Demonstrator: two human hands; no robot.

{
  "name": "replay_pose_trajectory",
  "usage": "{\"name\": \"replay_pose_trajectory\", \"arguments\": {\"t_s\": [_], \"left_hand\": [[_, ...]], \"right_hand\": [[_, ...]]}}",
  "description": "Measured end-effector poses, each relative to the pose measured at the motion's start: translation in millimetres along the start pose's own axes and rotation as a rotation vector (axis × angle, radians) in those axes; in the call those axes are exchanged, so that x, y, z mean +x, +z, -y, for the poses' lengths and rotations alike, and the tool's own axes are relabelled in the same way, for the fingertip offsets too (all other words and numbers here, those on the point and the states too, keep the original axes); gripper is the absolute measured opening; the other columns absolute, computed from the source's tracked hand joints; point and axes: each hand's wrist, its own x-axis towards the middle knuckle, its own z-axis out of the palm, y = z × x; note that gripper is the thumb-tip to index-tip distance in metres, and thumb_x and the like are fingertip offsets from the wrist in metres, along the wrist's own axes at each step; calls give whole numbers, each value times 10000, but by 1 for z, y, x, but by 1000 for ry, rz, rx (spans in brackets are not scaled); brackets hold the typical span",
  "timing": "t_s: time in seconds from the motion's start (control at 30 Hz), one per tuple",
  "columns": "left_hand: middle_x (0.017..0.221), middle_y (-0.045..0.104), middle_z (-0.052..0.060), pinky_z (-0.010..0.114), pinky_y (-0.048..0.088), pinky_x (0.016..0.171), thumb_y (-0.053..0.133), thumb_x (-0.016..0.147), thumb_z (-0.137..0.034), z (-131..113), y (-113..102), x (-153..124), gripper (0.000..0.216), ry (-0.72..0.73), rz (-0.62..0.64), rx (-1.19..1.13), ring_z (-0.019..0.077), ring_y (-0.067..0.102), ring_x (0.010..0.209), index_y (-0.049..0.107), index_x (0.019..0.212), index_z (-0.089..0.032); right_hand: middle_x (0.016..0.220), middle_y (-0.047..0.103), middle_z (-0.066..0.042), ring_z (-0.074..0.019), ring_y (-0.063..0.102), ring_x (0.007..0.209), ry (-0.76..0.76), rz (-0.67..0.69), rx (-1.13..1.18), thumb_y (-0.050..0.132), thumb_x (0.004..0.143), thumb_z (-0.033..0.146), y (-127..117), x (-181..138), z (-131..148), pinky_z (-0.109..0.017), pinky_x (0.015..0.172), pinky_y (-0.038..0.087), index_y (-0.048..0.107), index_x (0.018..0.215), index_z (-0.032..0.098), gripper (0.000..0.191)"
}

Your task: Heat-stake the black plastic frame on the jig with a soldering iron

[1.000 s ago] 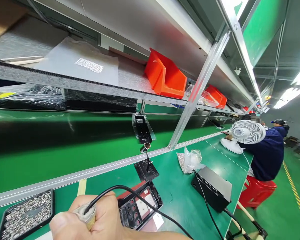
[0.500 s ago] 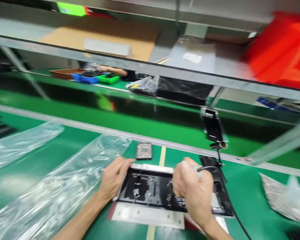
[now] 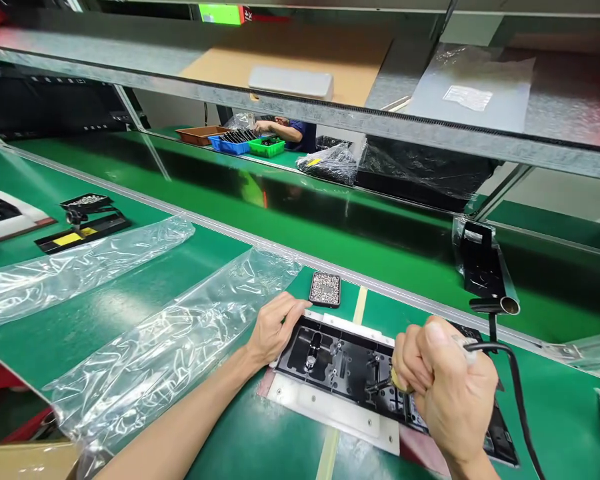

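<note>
A long black plastic housing (image 3: 350,363) lies in a silvery metal fixture (image 3: 330,410) on the green bench. My left hand (image 3: 275,327) is closed on the housing's left end, thumb along the top corner. Over its right part, my right hand (image 3: 450,380) grips what looks like a soldering iron (image 3: 397,381) with a yellowish collar. A black cord (image 3: 517,380) leaves the top of that fist. The iron's dark metal tip points left into the housing, near small posts. Just behind the fixture sits a small black tray (image 3: 325,289) full of tiny metal parts.
Clear plastic bags (image 3: 180,327) stretch across the bench to the left. A metal tube holder (image 3: 500,307) stands at the back right. An overhead shelf (image 3: 300,117) spans the view. Beyond it, a person's arm (image 3: 285,130) is beside coloured bins (image 3: 267,148).
The view has swung left, so everything sits further right in the picture. Both hands stay at the housing; the iron's tip now shows below my right fist.
</note>
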Motion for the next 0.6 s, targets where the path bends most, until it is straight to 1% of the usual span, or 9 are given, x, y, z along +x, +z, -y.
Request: {"name": "replay_pose_trajectory", "arguments": {"t_s": [0.3, 0.6], "left_hand": [[871, 694, 37, 318, 468, 771, 477, 1064, -162, -1, 0, 0, 239, 10, -2, -13, 152, 591, 808, 716, 1079, -164], [846, 693, 45, 317, 471, 751, 476, 1065, -190, -1, 0, 3, 252, 18, -12, 11, 157, 590, 790, 725, 1051, -157]], "right_hand": [[503, 286, 51, -87, 315, 413, 31, -20, 13, 617, 987, 431, 1, 0, 3, -218, 358, 281, 325, 577, 210, 550], [507, 284, 50, -91, 321, 421, 40, -25, 5, 604, 993, 421, 2, 0, 2, -222, 372, 287, 311, 580, 210, 548]]}}
